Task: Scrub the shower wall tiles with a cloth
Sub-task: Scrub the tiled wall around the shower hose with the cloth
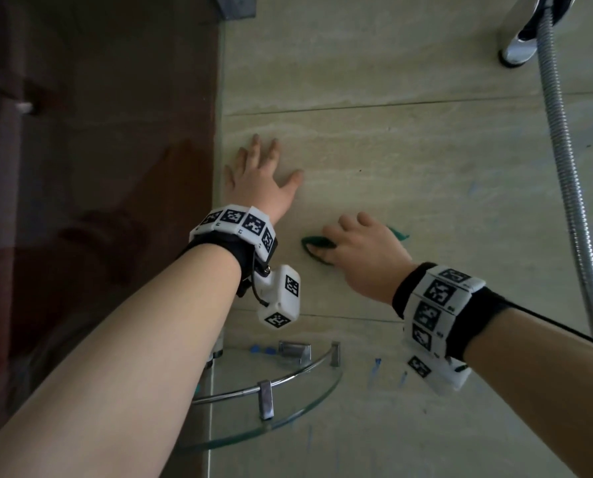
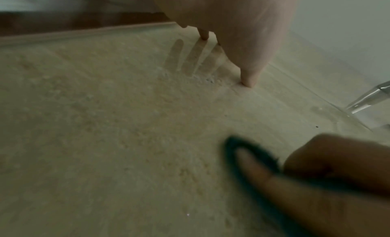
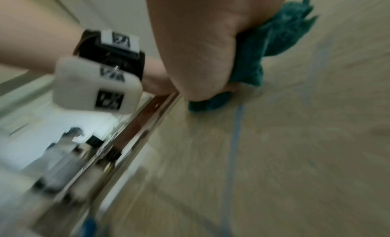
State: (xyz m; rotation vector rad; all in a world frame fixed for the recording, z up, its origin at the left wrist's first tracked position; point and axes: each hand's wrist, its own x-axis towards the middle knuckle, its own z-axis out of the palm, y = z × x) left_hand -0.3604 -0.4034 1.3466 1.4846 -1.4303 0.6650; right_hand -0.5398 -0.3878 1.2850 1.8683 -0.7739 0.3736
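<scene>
Two hands meet the beige shower wall tiles (image 1: 409, 160): the left hand (image 1: 262, 177) lies flat with spread fingers beside the glass screen (image 1: 98, 167), the right hand (image 1: 364, 250) curls round a green cloth (image 1: 310, 244) pressed to the tile. Below sits a glass corner shelf (image 1: 288, 401); a shower hose (image 1: 564, 174) hangs at right. Only the right wrist view shows the blue streak (image 3: 235, 135) under the cloth.
</scene>
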